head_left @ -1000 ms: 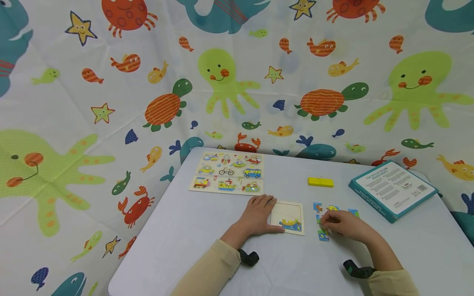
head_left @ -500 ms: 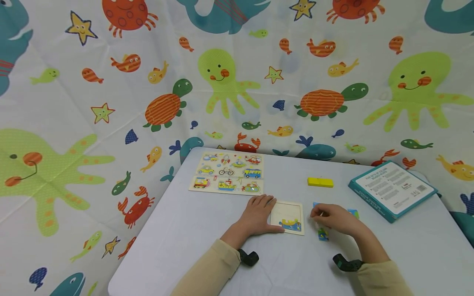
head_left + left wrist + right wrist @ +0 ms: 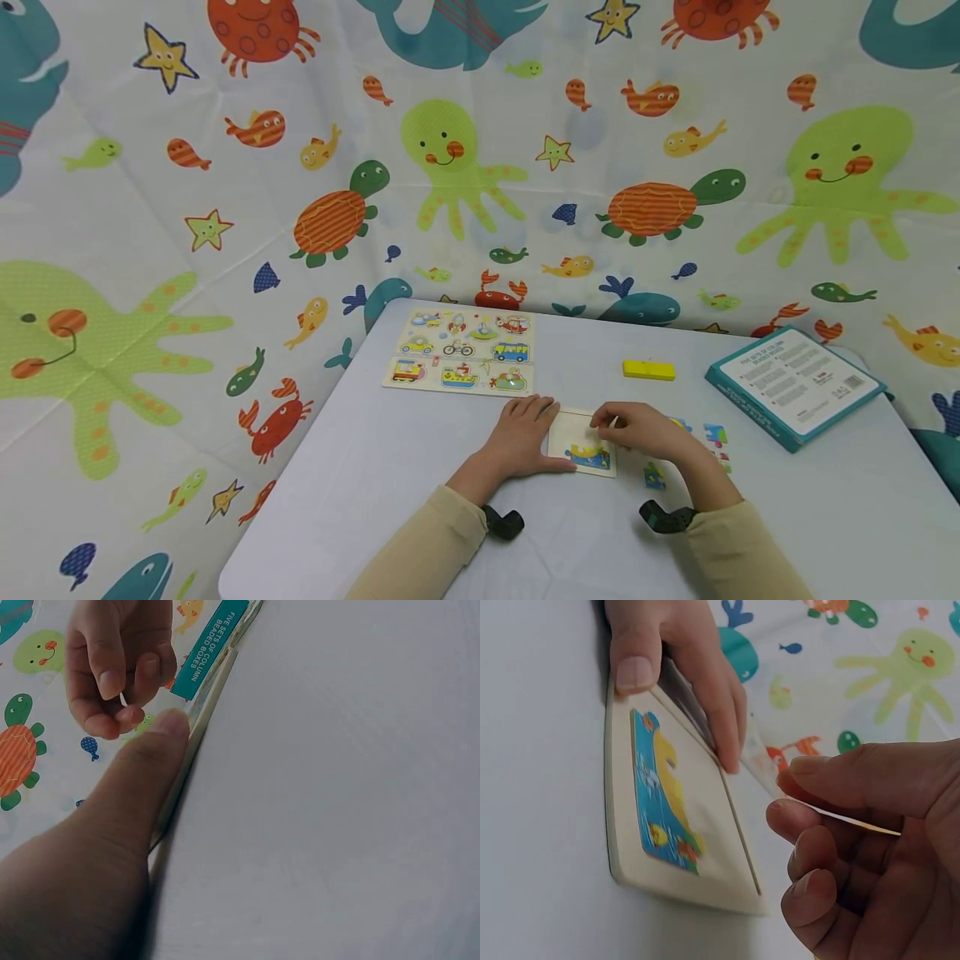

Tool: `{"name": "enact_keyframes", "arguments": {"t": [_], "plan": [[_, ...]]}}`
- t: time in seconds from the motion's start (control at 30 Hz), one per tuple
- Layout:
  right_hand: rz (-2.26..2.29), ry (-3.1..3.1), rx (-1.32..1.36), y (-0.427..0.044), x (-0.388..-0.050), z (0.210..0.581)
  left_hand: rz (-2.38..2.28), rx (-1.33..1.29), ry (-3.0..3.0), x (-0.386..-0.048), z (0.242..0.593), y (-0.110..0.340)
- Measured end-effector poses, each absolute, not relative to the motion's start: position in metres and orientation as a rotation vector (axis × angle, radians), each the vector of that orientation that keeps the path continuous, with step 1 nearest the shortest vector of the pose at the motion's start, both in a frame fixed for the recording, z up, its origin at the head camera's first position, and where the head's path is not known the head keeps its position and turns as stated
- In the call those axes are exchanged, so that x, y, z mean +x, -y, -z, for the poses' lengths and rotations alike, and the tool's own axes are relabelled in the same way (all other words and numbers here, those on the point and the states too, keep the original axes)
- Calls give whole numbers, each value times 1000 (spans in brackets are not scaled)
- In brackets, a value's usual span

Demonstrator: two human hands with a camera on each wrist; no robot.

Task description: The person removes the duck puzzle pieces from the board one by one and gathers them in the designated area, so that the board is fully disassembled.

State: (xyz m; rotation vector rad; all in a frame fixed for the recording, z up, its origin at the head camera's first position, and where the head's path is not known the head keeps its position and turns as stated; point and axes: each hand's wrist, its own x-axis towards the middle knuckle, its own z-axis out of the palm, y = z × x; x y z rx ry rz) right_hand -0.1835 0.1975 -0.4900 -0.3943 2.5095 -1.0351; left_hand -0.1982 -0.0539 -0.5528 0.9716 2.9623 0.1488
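My left hand (image 3: 519, 442) rests on the left side of a small wooden puzzle board (image 3: 558, 427), fingers extended and thumb along its near edge. A strip of joined blue and yellow puzzle pieces (image 3: 651, 802) lies inside the board's frame. Over the board's right side, my right hand (image 3: 637, 429) pinches with thumb and forefinger. In the right wrist view a thin edge of a puzzle piece (image 3: 855, 821) shows between them; its picture is hidden. The left wrist view shows the right hand (image 3: 124, 667) with curled fingers, beyond the left thumb (image 3: 139, 769).
Loose pieces lie right of the board, one blue-green piece (image 3: 655, 477) nearest me; my right hand may cover others. A picture board with vehicles (image 3: 465, 354) stands back left. A yellow block (image 3: 648, 370) and a teal-edged box (image 3: 795, 387) are farther back right.
My right hand has moved left from the loose pieces to above the puzzle board, uncovering pieces on the right. My left hand stays on the board.
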Motion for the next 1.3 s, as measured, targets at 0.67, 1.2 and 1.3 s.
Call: {"name": "enact_keyframes", "arguments": {"t": [0.67,1.2,1.3], "plan": [[974,-2470,-419,-165,-195,503,-173,981,-2963,-198,551,54],[942,-2463,-505,-162,-195,510,-168,983,-2968,-196,550,54],[927,-2459,-505,-161,-194,509,-159,986,-2974,-196,550,54]]}}
